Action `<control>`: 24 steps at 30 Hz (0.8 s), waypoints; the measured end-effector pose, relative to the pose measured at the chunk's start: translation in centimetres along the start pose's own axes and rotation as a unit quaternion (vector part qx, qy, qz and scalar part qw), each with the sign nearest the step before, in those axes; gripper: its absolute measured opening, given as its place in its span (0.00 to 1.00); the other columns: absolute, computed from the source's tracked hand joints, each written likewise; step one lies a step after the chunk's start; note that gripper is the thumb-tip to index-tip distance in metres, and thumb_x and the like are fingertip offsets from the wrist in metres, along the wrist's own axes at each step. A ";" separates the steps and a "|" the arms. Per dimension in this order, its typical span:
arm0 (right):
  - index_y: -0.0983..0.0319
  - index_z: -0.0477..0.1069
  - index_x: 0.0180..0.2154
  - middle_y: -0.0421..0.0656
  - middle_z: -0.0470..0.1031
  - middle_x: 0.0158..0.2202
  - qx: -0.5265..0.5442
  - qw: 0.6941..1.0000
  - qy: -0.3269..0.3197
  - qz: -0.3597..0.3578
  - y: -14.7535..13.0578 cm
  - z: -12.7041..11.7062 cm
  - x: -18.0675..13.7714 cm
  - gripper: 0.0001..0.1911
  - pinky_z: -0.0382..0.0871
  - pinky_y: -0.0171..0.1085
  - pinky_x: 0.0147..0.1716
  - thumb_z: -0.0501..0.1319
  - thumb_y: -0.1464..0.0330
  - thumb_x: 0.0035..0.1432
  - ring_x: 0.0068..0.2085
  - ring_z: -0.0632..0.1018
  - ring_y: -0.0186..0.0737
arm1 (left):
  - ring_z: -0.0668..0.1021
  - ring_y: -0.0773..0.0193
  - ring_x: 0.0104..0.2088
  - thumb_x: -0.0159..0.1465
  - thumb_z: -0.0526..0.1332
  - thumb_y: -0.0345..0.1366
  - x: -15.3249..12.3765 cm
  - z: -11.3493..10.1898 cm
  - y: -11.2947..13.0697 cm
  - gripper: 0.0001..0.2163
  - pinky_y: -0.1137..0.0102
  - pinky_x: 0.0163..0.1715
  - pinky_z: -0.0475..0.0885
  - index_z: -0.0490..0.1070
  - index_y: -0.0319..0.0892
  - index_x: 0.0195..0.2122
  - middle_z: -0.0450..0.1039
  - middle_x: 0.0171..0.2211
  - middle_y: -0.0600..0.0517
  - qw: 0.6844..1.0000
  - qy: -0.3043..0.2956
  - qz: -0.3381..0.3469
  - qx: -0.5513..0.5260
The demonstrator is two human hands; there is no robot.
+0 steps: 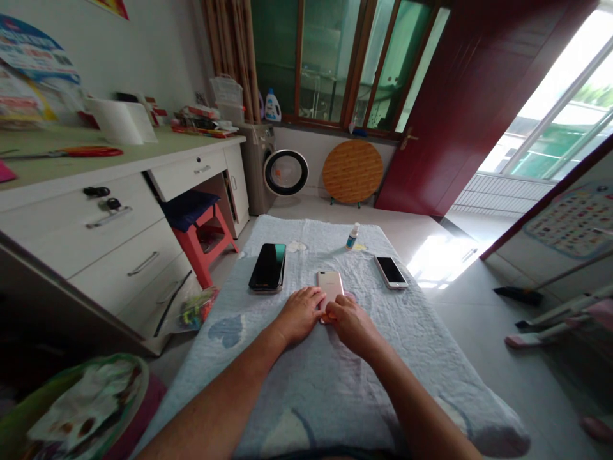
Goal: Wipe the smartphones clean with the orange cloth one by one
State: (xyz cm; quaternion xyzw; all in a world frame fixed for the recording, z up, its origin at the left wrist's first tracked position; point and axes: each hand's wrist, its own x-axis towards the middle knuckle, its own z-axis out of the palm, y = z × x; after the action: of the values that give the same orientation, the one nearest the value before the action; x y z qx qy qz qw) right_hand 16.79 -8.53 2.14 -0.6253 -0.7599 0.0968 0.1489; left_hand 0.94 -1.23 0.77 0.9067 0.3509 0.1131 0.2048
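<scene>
A pink-gold phone (330, 285) lies face down in the middle of a pale blue cloth (306, 377). My left hand (300, 314) rests on the cloth at the phone's near left corner, fingers curled and touching its edge. From the right, my right hand (351, 322) meets the phone's near end, fingers bent down onto it. Both hands cover the phone's bottom edge. A large black phone (268, 266) lies to the left, screen up. A white phone (391, 272) lies to the right, screen up.
A small spray bottle (352, 236) stands at the cloth's far end beside a white pad (296, 246). A white desk with drawers (115, 211) and a red stool (205, 236) are on the left. A washing machine (275, 169) and a round wooden board (352, 171) stand at the back wall.
</scene>
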 end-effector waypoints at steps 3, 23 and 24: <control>0.61 0.74 0.36 0.44 0.70 0.35 -0.012 1.000 0.002 0.013 0.8 0.1 1.6 0.06 0.59 0.33 0.38 0.58 0.69 0.61 0.37 0.70 0.37 | 0.66 0.56 0.60 0.66 0.54 0.36 0.0 0.1 0.0 0.18 0.61 0.61 0.59 0.65 0.43 0.58 0.64 0.60 0.46 1.000 0.006 0.001 -0.002; 0.60 0.77 0.35 0.43 0.69 0.36 -0.036 0.998 0.036 0.040 3.0 0.3 6.6 0.12 0.59 0.34 0.39 0.55 0.71 0.62 0.37 0.69 0.37 | 0.63 0.48 0.62 0.51 0.69 0.43 -0.5 0.6 -0.3 0.41 0.56 0.61 0.58 0.52 0.42 0.62 0.59 0.61 0.41 0.993 0.070 0.000 -0.091; 0.60 0.77 0.34 0.43 0.69 0.35 -0.037 0.999 0.031 0.021 2.8 0.3 6.2 0.11 0.59 0.34 0.39 0.55 0.71 0.62 0.37 0.68 0.37 | 0.61 0.48 0.63 0.50 0.70 0.43 -0.5 0.6 -0.4 0.43 0.55 0.61 0.57 0.50 0.41 0.64 0.56 0.62 0.40 0.993 0.069 0.002 -0.097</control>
State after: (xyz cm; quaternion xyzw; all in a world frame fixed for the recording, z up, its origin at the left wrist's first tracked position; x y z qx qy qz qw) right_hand 18.16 -1.87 1.58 -0.6492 -0.7444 0.0523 0.1475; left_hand 0.55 -1.49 0.01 0.8734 0.3497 0.2095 0.2664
